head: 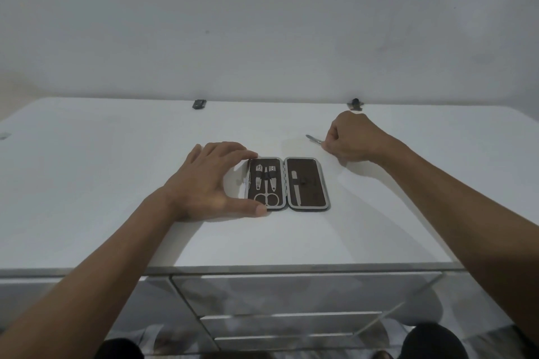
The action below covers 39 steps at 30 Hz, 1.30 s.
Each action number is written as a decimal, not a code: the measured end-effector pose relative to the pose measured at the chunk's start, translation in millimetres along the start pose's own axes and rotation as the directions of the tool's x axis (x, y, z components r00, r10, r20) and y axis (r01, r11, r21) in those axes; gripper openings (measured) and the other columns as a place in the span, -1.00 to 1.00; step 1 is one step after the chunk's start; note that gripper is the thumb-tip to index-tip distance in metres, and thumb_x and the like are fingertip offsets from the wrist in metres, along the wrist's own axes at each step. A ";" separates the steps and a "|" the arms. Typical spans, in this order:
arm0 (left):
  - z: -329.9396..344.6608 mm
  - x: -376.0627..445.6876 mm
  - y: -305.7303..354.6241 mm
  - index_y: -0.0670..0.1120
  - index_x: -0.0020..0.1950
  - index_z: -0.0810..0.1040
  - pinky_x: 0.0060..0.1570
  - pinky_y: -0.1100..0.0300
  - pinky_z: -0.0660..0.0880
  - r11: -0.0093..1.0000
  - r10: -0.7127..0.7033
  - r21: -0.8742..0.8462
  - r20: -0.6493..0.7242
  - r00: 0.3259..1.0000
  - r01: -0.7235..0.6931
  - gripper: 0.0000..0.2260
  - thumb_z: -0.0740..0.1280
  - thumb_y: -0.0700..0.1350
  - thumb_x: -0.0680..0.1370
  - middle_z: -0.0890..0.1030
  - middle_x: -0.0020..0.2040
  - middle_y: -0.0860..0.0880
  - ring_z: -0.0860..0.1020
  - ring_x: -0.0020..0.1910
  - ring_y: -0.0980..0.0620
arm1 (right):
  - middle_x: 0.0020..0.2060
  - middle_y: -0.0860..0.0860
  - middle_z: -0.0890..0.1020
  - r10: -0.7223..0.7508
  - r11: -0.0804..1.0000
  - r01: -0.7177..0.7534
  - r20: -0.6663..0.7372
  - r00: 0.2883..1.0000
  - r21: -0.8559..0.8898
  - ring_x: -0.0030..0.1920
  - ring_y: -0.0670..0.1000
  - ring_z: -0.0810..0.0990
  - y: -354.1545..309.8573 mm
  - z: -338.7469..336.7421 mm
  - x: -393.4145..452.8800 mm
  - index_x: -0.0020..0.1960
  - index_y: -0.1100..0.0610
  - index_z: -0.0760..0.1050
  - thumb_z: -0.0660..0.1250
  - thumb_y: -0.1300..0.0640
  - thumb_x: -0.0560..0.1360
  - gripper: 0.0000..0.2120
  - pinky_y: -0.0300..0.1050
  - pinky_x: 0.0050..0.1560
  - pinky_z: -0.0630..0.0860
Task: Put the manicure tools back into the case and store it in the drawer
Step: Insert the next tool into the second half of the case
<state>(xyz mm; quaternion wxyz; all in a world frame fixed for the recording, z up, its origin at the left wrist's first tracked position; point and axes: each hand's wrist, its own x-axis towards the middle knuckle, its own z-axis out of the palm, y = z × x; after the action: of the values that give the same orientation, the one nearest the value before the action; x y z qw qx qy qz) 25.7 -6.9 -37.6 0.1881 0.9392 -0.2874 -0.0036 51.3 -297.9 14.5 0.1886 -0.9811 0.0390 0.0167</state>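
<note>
While apparently pinched in the curled right hand, a slim metal tool; left hand spread against the case.

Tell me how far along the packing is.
Mostly packed: scissors, two clippers and a nail file already sit in the open case. The left hand steadies the case's left edge; the right hand grips a thin metal tool. Left: seat that tool, close the case, store it in a drawer.
</note>
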 end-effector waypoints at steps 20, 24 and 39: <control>-0.3 -0.9 1.2 0.22 0.50 0.36 0.54 -0.21 0.17 1.000 -0.008 -0.016 -0.003 1.000 0.008 0.04 0.13 0.76 0.14 0.38 0.46 0.22 0.27 0.50 0.11 | -0.19 0.10 0.70 -0.169 0.718 0.089 0.048 0.985 0.691 -0.19 0.02 0.71 -17.6 -3.4 -20.8 0.01 0.20 0.60 0.46 0.25 0.49 -0.89 -0.14 -0.11 0.61; -0.8 -0.7 1.9 0.22 0.51 0.35 0.54 -0.21 0.16 1.000 -0.009 -0.014 -0.001 1.000 0.009 0.05 0.12 0.76 0.14 0.37 0.47 0.20 0.26 0.52 0.10 | -0.27 0.15 0.69 -0.196 0.714 0.108 0.050 0.979 0.691 -0.22 0.10 0.72 -16.7 -2.1 -24.6 0.25 0.12 0.44 0.49 0.33 0.44 -0.56 -0.12 -0.16 0.65; -0.9 -0.3 1.6 0.20 0.51 0.36 0.54 -0.21 0.16 1.000 -0.012 -0.008 0.003 1.000 0.012 0.07 0.11 0.77 0.13 0.37 0.47 0.21 0.27 0.50 0.10 | -0.15 0.18 0.74 -0.165 0.834 0.050 0.163 0.973 0.549 -0.18 0.05 0.67 -13.8 1.1 -26.7 0.18 0.05 0.52 0.53 0.21 0.42 -0.62 -0.13 -0.06 0.54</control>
<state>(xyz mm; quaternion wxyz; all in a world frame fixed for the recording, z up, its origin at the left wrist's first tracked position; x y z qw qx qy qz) 24.7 -7.7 -36.2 0.1911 0.9402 -0.2819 -0.0074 25.8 -282.8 19.8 0.4613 -0.8816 -0.0329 0.0944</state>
